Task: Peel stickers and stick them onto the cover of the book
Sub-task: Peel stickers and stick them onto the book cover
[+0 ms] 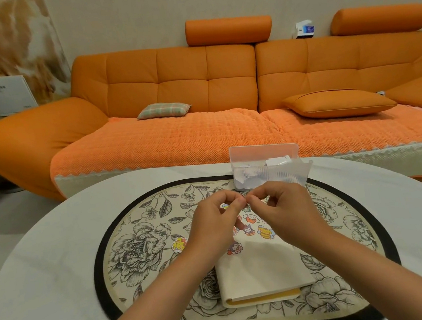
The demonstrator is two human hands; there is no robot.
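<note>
Both hands are raised over the book, fingertips meeting at centre. Left hand (215,221) and right hand (282,211) are each curled into a pinch, thumb and forefinger closed on something tiny at the meeting point; a sliver shows there, likely a sticker, too small to confirm.

Book (263,269) lies closed and flat on the floral placemat (140,244), cream cover up, yellow page edge toward the camera. Cartoon stickers are on the far half of the cover: a bee sticker (265,232), a dark-eared character sticker (249,229), a red-and-white face sticker (251,218) and a purple figure sticker (234,248) nearer the left edge. The hands hide part of that area.

One yellow sticker (179,243) lies on the mat, just left of the book, near the left wrist.

Clear plastic box (265,165) sits open at the far edge of the mat, white paper scraps inside. Everything is on a white oval table (46,270). Orange sofa (197,95) is behind.
</note>
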